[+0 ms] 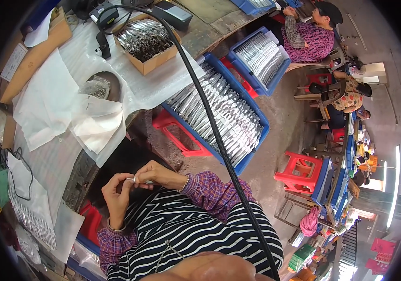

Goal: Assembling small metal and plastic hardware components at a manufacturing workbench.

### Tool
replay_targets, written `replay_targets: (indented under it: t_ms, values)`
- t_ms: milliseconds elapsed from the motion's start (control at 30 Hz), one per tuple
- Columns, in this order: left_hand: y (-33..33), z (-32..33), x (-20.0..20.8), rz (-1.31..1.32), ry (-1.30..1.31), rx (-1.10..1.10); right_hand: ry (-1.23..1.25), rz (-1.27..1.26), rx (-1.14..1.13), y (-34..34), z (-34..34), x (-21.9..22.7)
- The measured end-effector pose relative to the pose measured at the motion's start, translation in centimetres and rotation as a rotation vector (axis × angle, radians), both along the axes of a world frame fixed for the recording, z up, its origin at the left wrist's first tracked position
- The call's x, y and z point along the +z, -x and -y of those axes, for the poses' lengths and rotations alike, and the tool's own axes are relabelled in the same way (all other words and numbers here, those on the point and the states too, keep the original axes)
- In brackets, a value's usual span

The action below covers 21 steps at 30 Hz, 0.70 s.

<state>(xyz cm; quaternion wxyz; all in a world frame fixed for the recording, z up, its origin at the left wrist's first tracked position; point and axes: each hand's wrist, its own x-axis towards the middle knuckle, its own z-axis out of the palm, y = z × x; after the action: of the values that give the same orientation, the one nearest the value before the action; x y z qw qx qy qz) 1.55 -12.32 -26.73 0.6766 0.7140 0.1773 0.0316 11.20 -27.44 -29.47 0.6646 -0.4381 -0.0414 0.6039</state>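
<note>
My left hand [116,193] and my right hand [160,175] meet over my lap, fingertips almost touching. Between them is a small, slim silvery metal piece [131,179], pinched by both hands; its exact kind is too small to tell. Beyond the hands, on the paper-covered bench, a round dish [114,83] bears a clear plastic bag [96,88] of small metal parts. Further back stands an open cardboard box [149,66] packed with slender metal pieces with dark ends.
A blue crate [265,122] full of shiny metal pieces rests on a red stool [181,136] to the right, with another blue crate [273,84] behind. A black cable [212,119] crosses the view. Flat metal parts [34,220] lie at left. Other people sit at far right.
</note>
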Motion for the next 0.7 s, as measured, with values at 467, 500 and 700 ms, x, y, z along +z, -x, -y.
replay_targets:
  t_ms: [467, 500, 700]
  values:
    - [0.0, -1.8, 0.6, 0.003, 0.060, -0.073, -0.027, 0.151, 0.033, 0.0, -0.9, 0.2]
    - [-0.1, -1.9, 0.6, 0.006, 0.063, -0.074, -0.023, 0.154, 0.032, -0.1, -0.9, 0.3]
    - [-0.1, -2.6, 1.6, 0.056, 0.028, 0.038, -0.116, 0.316, 0.030, -0.3, -0.9, -0.2]
